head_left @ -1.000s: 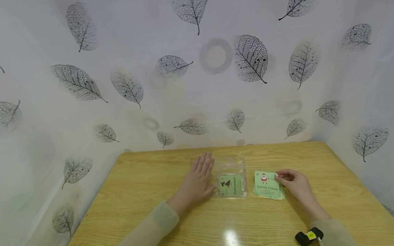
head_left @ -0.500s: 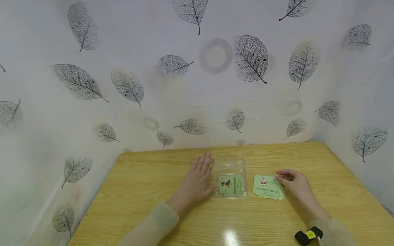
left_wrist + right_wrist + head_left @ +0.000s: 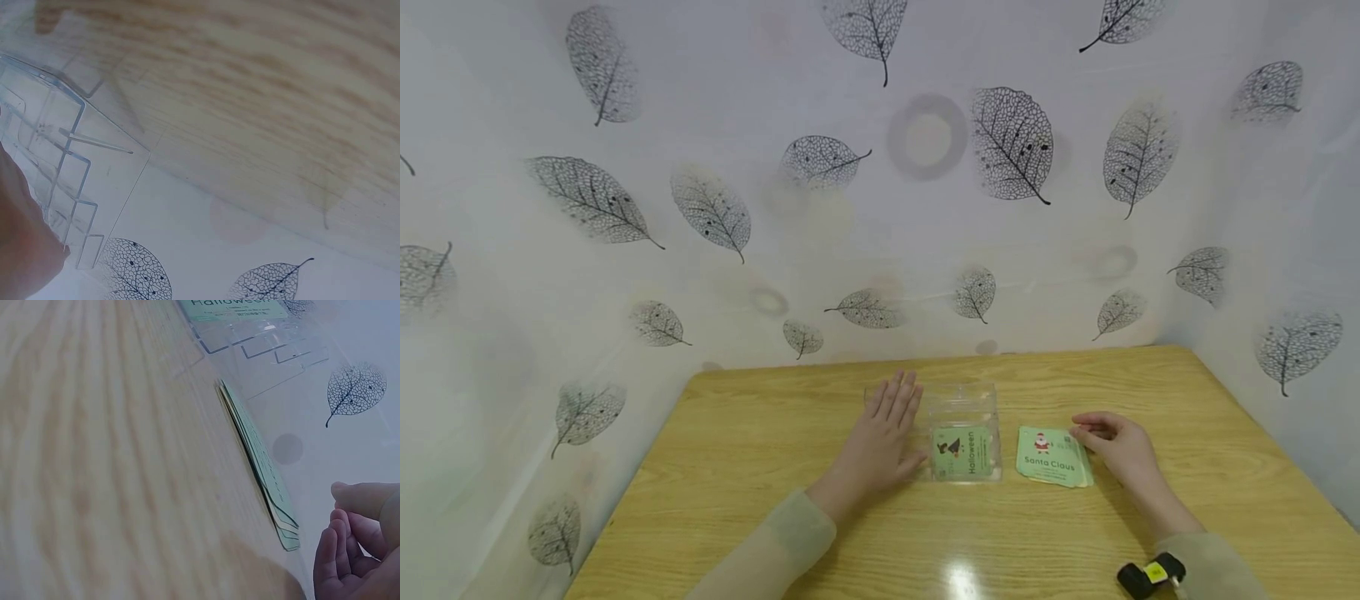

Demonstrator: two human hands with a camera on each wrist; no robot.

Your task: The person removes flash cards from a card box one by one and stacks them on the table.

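A clear plastic stepped holder (image 3: 964, 402) lies on the table, with a green "Halloween" card (image 3: 962, 452) in its near compartment. My left hand (image 3: 880, 446) rests on its left side, fingers straight and pointing away from me. In the left wrist view, part of that hand is beside the clear stepped walls. To the right of the holder sits a slightly fanned stack of cards, with a green "Santa Claus" card (image 3: 1049, 462) on top. My right hand (image 3: 1116, 446) is at the stack's upper right corner. The right wrist view shows its loosely curled fingers and thumb apart from the stack, holding nothing visible.
The wooden table (image 3: 737, 450) meets a leaf-patterned sheet (image 3: 880, 225) along its back and sides. A black device with a yellow label (image 3: 1152, 575) is by the right sleeve.
The Santa Claus card, pinched in my right hand a second ago, has come down slightly toward me onto the stack. The right fingers have let go. My left hand has stayed in place.
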